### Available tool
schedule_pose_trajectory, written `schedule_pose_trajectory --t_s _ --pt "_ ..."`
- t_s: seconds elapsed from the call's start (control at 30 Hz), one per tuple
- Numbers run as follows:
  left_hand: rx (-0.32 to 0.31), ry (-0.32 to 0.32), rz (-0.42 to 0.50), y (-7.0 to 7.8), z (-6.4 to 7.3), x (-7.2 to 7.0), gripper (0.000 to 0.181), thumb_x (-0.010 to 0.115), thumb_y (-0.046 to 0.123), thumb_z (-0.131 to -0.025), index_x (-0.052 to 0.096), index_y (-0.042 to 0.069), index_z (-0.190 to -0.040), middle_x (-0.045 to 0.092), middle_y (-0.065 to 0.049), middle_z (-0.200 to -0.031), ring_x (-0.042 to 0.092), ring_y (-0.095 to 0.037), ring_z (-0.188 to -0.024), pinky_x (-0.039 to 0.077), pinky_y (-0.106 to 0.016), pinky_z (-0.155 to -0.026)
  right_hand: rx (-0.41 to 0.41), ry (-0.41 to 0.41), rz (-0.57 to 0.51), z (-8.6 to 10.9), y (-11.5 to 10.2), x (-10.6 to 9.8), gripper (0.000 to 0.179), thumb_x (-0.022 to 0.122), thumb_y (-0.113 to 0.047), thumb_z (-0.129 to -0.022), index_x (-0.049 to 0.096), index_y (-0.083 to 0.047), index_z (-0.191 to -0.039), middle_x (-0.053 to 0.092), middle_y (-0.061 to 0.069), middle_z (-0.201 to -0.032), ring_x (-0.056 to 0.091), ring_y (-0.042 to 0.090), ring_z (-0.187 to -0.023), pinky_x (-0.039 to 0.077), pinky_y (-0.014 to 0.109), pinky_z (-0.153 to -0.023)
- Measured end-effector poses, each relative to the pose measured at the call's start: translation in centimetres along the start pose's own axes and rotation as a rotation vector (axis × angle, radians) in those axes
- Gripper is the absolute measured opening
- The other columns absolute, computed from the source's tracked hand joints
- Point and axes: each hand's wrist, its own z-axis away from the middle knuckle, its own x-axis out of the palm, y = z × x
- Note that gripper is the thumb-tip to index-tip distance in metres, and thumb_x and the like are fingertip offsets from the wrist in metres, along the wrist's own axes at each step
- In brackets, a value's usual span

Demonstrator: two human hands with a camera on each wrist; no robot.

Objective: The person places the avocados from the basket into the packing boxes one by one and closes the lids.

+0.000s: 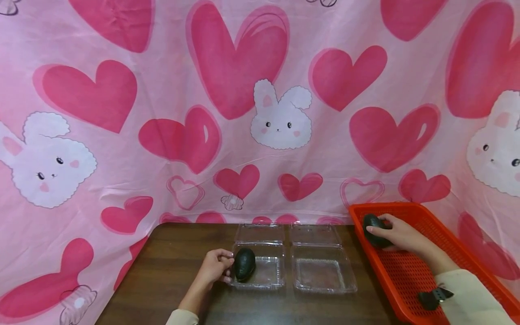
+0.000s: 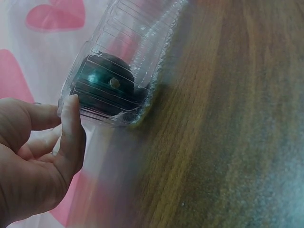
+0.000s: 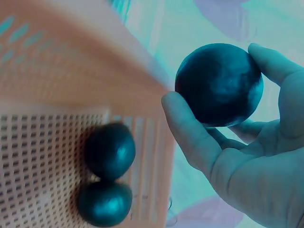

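Observation:
My left hand [image 1: 214,267] pinches the left edge of a clear plastic clamshell box [image 1: 266,285], its lid folded back. Inside that box, against the left side, lies a dark green avocado [image 1: 245,265]; the left wrist view shows its stem end [image 2: 114,83] through the ribbed wall. My right hand [image 1: 402,235] grips another dark avocado [image 1: 374,229] over the far left part of the red plastic basket [image 1: 390,289]. In the right wrist view, thumb and fingers hold this avocado [image 3: 219,85] above the basket's rim.
Two more avocados, one [image 3: 110,151] beside the other [image 3: 104,203], lie at the basket's end. A second clear clamshell box [image 1: 325,288] stands with its lid folded back between the first box and the basket. A pink heart-patterned cloth [image 1: 276,158] hangs behind the brown wooden table [image 1: 174,253].

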Motion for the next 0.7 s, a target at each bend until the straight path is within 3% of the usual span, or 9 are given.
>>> schedule_pose_trajectory --t_s 0.7 --pt "0.002 -0.003 0.002 0.0 0.1 0.0 0.026 0.068 0.002 -0.096 0.061 -0.012 -0.117 0.056 -0.007 -0.076 0.053 -0.018 -0.058 0.060 -0.034 -0.047 -0.063 -0.114 -0.223 -0.6 -4.0 5.1 0.068 0.070 -0.032 -0.099 0.036 0.005 -0.145 0.054 0.032 -0.131 0.068 0.025 -0.094 0.066 0.049 -0.082"
